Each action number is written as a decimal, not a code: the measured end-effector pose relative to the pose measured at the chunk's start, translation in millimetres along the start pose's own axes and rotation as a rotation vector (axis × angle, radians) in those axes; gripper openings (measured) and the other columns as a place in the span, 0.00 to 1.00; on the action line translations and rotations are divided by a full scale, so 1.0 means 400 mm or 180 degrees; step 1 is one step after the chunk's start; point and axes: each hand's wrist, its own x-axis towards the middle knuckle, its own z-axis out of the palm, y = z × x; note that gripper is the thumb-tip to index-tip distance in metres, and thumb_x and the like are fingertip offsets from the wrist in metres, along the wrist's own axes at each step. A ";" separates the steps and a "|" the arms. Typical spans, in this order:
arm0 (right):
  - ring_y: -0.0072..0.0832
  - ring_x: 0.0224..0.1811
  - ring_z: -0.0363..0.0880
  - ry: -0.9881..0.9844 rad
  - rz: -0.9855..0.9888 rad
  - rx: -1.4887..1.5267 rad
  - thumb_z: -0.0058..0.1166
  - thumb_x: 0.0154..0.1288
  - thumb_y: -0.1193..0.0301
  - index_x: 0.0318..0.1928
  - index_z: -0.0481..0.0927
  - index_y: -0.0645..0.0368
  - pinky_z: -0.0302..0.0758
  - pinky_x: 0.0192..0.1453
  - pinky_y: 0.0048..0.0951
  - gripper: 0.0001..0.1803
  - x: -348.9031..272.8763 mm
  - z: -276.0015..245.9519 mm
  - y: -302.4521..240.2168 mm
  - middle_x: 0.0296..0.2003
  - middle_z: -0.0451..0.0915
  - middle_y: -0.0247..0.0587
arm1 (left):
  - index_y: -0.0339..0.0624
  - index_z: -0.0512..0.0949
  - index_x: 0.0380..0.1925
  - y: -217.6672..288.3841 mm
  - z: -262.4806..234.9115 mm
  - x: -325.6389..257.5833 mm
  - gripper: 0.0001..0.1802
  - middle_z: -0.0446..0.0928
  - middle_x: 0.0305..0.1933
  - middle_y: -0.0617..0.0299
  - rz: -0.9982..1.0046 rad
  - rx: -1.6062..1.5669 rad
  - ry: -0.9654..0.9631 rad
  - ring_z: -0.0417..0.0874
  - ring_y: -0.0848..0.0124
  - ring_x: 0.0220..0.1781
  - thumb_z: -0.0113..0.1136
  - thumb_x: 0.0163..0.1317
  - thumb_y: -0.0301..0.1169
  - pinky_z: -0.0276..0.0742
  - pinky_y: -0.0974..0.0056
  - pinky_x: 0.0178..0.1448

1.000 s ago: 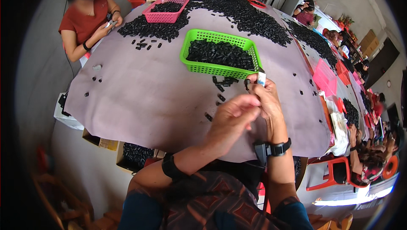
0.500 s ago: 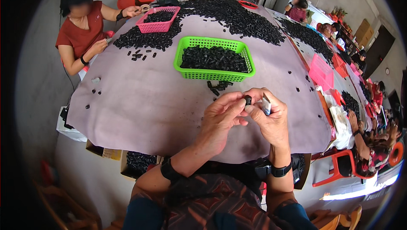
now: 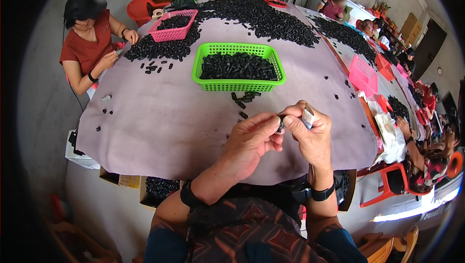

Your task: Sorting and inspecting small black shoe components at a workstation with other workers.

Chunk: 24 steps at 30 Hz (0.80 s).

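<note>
Above the near part of the cloth-covered table, my left hand (image 3: 253,139) pinches a small black plastic part (image 3: 281,124) between thumb and fingers. My right hand (image 3: 312,134) meets it from the other side, its thumb pressed near the part. Held in the right hand is a small flat tool with a white and blue wrapped surface (image 3: 307,117); its working end is hidden by the fingers. Just beyond my hands lie several loose black parts (image 3: 246,98). Behind them stands a green plastic basket (image 3: 237,87) holding many more black parts (image 3: 240,67).
A large heap of black parts (image 3: 261,18) covers the far table, beside a pink basket (image 3: 172,34). At the left, a person in a red top (image 3: 92,38) works. More people sit along the right-hand table, near another pink basket (image 3: 363,76). Boxes of parts (image 3: 162,185) stand below.
My hands have turned the black part, and my right thumb has shifted over it. The person at the left has let go of a tape roll and brought a hand to the heap.
</note>
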 end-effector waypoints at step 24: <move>0.21 0.28 0.75 -0.0262 -0.0055 0.0234 0.54 0.57 0.81 0.36 0.75 0.70 0.75 0.28 0.21 0.06 -0.001 0.009 -0.006 0.28 0.72 0.36 | 0.38 0.74 0.41 0.012 0.009 -0.008 0.11 0.72 0.30 0.66 0.0073 -0.0001 -0.0040 0.71 0.78 0.29 0.46 0.66 0.32 0.69 0.69 0.34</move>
